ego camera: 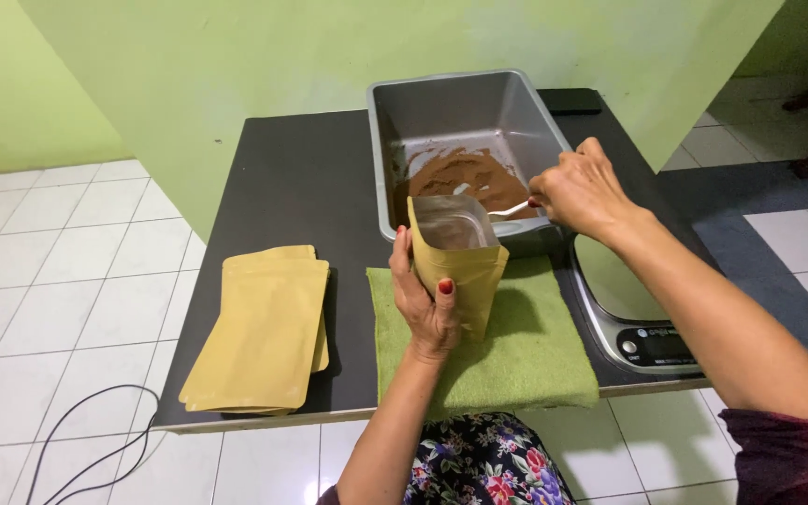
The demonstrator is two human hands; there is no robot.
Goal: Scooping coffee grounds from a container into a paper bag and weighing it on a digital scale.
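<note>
Centrally: left hand gripping open pouch upright on cloth; right hand pinching spoon over tray. Best done keeping mouth wide, pouring slowly.

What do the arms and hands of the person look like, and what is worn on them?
The left hand is bare, with red polish on the thumbnail. The forearm is bare too. The right hand is also bare, with a red nail showing; a dark maroon sleeve covers the upper arm only. No rings, watch or gloves are visible.
</note>
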